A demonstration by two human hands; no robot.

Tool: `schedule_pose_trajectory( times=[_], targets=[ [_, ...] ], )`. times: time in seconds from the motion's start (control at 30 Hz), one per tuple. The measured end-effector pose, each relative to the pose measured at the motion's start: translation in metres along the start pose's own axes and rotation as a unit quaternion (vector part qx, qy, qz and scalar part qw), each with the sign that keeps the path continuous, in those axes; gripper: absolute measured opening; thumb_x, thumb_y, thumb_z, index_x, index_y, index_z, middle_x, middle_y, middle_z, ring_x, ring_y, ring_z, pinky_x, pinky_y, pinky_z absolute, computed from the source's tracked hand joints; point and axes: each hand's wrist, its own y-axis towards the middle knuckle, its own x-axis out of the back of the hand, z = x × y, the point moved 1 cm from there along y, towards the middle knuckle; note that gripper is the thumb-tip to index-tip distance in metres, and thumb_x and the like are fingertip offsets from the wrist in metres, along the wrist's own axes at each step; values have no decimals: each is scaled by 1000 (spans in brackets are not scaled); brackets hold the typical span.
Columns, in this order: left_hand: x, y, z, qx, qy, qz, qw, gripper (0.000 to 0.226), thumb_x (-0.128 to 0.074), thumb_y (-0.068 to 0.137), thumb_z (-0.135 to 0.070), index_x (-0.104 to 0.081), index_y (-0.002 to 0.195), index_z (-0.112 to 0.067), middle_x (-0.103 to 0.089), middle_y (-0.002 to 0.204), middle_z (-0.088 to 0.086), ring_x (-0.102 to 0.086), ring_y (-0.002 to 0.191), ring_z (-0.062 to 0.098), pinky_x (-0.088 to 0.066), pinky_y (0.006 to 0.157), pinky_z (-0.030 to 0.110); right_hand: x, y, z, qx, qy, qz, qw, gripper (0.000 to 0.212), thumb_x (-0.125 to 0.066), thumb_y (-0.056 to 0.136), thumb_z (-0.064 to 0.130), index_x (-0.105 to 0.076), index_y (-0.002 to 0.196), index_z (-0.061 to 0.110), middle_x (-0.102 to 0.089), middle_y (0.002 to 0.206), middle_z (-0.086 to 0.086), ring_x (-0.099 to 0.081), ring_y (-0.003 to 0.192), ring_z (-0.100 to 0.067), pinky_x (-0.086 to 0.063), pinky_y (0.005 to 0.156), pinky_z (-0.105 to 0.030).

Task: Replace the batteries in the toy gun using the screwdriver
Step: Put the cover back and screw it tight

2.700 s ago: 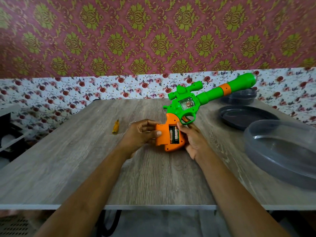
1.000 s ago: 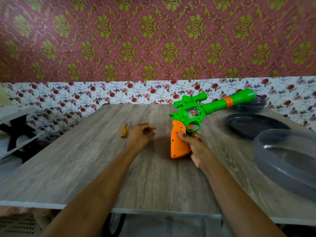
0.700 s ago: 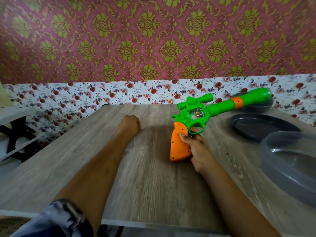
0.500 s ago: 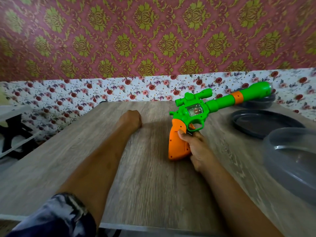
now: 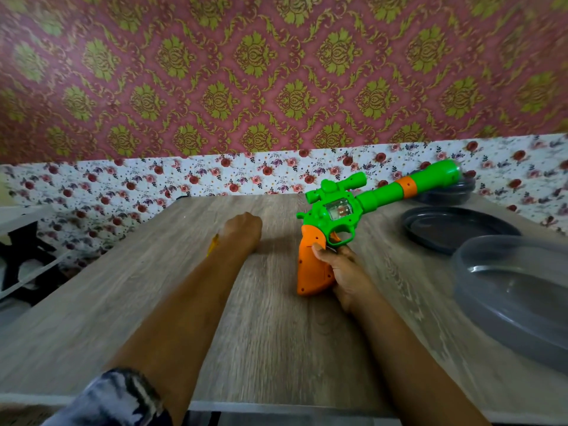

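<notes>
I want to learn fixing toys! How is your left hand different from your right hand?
The left hand is curled like a fist, farther out over the grey wooden table; the right hand is nearer. The right hand grips the orange handle of the green-and-orange plastic toy gun; the left hand is by the small yellow screwdriver, but whether it holds it is hidden. Both are bare.

Damask wallpaper (image 5: 276, 72) above floral band (image 5: 215, 176); wooden table (image 5: 276, 348).

Toy gun (image 5: 344, 210) at centre of table (image 5: 123, 318), grip near in right hand (image 5: 344, 275), barrel running far-right. Screwdriver (image 5: 213, 245) left of it, beside left hand (image 5: 242, 227). Plate (image 5: 455, 229) right, tub (image 5: 507, 296) nearer.
</notes>
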Motion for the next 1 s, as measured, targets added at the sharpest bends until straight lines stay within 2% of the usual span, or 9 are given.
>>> schedule_pose_trajectory(
  times=[0.1,0.17,0.23,0.3,0.33,0.4,0.53,0.67,1.0],
  targets=[
    [2,-16,0,8,-78,3,997,21,-67,84,-20,-63,101,-9,-63,104,10,-61,92,24,-51,79,33,-1,-2,2,-2,3,0,1000,39,-59,86,6,-52,124,9,-63,107,-9,-61,83,-15,-49,77,-31],
    [5,-27,2,2,-216,-24,976,9,-72,79,-20,-66,78,-13,-69,93,9,-63,77,20,-54,74,32,-2,-3,3,-4,3,-3,1000,39,-59,86,5,-52,124,8,-63,106,-10,-60,82,-15,-48,77,-30],
    [9,-45,0,-15,-380,-71,922,14,-71,79,-15,-65,66,-18,-71,80,7,-65,69,18,-56,72,34,-2,-3,3,-12,-1,-11,1000,38,-60,85,5,-53,122,8,-62,109,-11,-60,82,-15,-48,80,-33],
    [16,-70,-7,-39,-512,-91,854,11,-67,82,-10,-67,73,-16,-69,73,4,-66,67,15,-57,69,33,-2,-3,4,-16,-4,-15,1000,34,-59,85,5,-55,119,9,-61,109,-11,-60,83,-17,-47,86,-39],
    [20,-81,-14,-58,-558,-85,823,10,-66,84,-7,-68,78,-14,-68,72,4,-66,65,12,-56,67,30,-2,-2,4,-15,-3,-14,1000,32,-59,86,5,-56,117,10,-61,108,-11,-60,83,-17,-47,88,-40],
    [27,-99,-27,-107,-591,-80,796,6,-66,84,-7,-69,82,-12,-69,73,4,-65,63,8,-57,66,24,0,-1,4,-15,2,-10,1000,32,-58,86,6,-57,118,8,-62,108,-13,-60,85,-18,-47,87,-41],
    [23,-110,-36,-147,-558,-174,798,9,-69,84,-12,-68,83,-20,-67,76,-15,-63,70,-3,-52,69,15,2,2,4,-26,42,-11,999,34,-56,86,8,-57,120,6,-63,101,-10,-59,87,-19,-48,83,-39],
    [8,-106,-34,-146,-562,-219,784,27,-68,84,-14,-62,78,-39,-66,75,-19,-65,71,4,-57,72,34,1,0,5,-57,77,2,995,10,-51,90,7,-58,91,14,-61,87,-6,-58,77,-16,-47,71,-33],
    [-2,-104,-34,-128,-525,-238,807,6,-67,85,-13,-72,86,-13,-68,76,-4,-66,73,15,-56,72,43,-1,-1,6,-64,88,5,994,9,-51,90,8,-58,88,13,-61,86,-6,-58,77,-16,-48,73,-32]
  ],
)
